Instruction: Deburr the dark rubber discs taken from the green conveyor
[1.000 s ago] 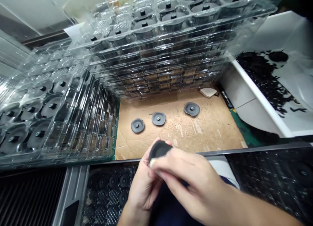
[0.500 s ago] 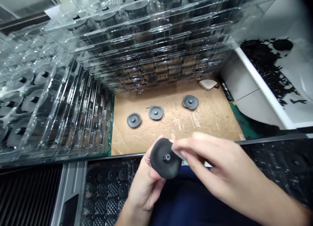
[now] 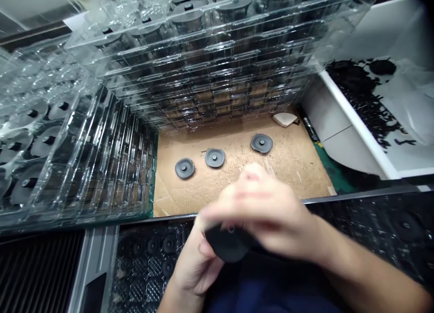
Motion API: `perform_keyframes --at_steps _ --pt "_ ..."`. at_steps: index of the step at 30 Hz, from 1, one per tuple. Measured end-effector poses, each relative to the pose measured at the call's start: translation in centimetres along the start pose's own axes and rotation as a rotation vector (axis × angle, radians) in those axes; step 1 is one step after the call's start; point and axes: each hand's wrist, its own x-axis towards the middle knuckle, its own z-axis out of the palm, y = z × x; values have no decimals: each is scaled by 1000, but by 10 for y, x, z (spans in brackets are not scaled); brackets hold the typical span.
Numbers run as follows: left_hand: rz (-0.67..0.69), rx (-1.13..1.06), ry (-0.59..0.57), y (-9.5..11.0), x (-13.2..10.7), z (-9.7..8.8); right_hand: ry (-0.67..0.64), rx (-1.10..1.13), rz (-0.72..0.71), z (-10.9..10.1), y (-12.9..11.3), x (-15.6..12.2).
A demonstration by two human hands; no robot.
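My left hand (image 3: 195, 263) grips a round black rubber disc (image 3: 225, 245) with a small metal hub, low in the middle of the view. My right hand (image 3: 267, 213) lies over the top of the disc, fingers curled against it and smeared by motion. Three more grey discs (image 3: 214, 157) lie on a sheet of brown cardboard (image 3: 291, 168) beyond my hands.
Tall stacks of clear plastic trays holding discs stand at the left (image 3: 68, 146) and at the back (image 3: 210, 55). A white bin (image 3: 369, 123) with black scraps is at the right. Black trays (image 3: 149, 259) lie along the near edge. A small beige wedge (image 3: 285, 119) rests on the cardboard's far corner.
The disc has tipped from facing me to edge-on and dropped a little. My right hand has swept left over it and now covers its top.
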Motion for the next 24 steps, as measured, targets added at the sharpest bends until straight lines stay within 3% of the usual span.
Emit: perform_keyframes --at_steps 4,6,11,14,20,24 --pt "-19 -125 -69 9 -2 -3 -8 1 538 -2 47 -19" --pt "0 -160 -71 11 -3 -5 -54 -23 628 10 68 -39" --pt "15 -176 -73 11 -1 -12 29 -186 624 61 86 -92" --pt "26 -195 -83 10 2 -15 70 -268 605 79 87 -104" --pt "98 -219 17 7 7 -11 123 -310 607 67 96 -84" --pt "169 -195 99 4 9 -10 154 -228 594 59 82 -74"
